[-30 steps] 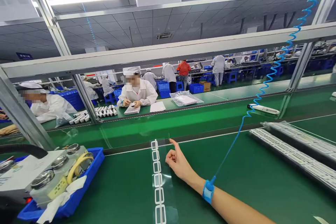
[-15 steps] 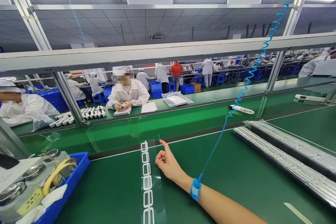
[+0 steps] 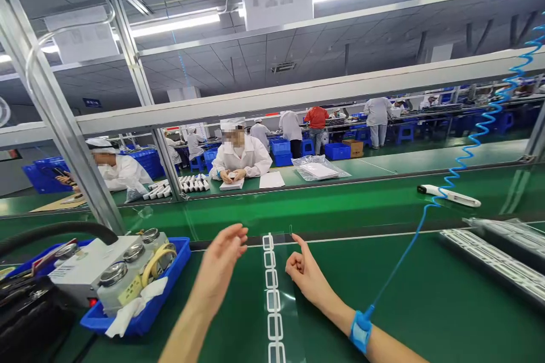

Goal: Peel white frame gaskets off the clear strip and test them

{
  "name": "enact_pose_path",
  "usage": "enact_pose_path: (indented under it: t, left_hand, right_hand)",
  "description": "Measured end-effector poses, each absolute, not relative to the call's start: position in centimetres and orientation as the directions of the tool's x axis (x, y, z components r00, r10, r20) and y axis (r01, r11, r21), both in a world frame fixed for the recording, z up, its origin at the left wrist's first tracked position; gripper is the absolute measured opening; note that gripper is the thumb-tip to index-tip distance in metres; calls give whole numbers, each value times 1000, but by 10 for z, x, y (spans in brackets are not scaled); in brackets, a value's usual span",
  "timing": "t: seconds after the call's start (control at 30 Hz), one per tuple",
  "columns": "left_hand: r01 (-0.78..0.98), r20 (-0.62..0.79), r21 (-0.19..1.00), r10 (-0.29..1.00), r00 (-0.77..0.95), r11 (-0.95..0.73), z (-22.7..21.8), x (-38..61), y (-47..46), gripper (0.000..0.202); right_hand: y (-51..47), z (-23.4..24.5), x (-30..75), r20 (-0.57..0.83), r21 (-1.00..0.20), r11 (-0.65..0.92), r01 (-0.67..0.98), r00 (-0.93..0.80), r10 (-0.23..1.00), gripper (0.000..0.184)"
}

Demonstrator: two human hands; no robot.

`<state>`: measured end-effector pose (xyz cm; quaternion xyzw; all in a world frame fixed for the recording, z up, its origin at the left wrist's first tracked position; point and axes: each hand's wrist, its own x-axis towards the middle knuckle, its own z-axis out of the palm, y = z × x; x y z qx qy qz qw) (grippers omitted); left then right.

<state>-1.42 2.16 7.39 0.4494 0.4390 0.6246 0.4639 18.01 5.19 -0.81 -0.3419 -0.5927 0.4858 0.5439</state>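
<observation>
A clear plastic strip bearing a column of white rounded frames [image 3: 272,278] lies lengthwise on the green bench. To the right of this strip is my right hand [image 3: 309,275], its index finger stretched out and the others curled in. At that fingertip stands a small thin clear piece [image 3: 291,229], which looks stuck to it. My left hand [image 3: 221,264] is raised on the strip's left side, fingers loosely bent and apart from the thumb, with nothing visible in it. A blue wrist strap [image 3: 361,330] circles my right wrist.
At left, a blue tray [image 3: 176,264] holds lidded jars [image 3: 114,275], yellow tape and white tissue. A blue coiled cord [image 3: 409,264] runs up from the strap. Long packed trays [image 3: 494,269] lie at right. Beyond the green belt [image 3: 315,204], a co-worker [image 3: 242,156] sits.
The view has swung to the left, so the bench has shifted right in the picture. My left hand has come into view. My right hand keeps its pose beside the strip.
</observation>
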Motion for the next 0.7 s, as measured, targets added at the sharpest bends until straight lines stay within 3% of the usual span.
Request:
enact_pose_path:
  t: [0.13, 0.23, 0.33, 0.7]
  left_hand:
    - [-305, -19, 951, 983, -182, -39, 27, 1, 37, 53]
    - [-330, -28, 944, 997, -70, 3, 5, 13, 38, 58]
    - [-298, 16, 954, 999, 45, -2, 3, 19, 31, 49]
    - [-272, -94, 959, 995, -22, 85, 13, 19, 28, 48]
  right_hand:
    - [57, -18, 180, 314, -946, 289, -147, -186, 931, 73]
    - [56, -20, 181, 312, -947, 286, -144, -216, 925, 72]
    - [54, -19, 182, 298, -953, 273, -128, -250, 921, 73]
    - [46, -9, 182, 220, -971, 189, -148, -234, 947, 71]
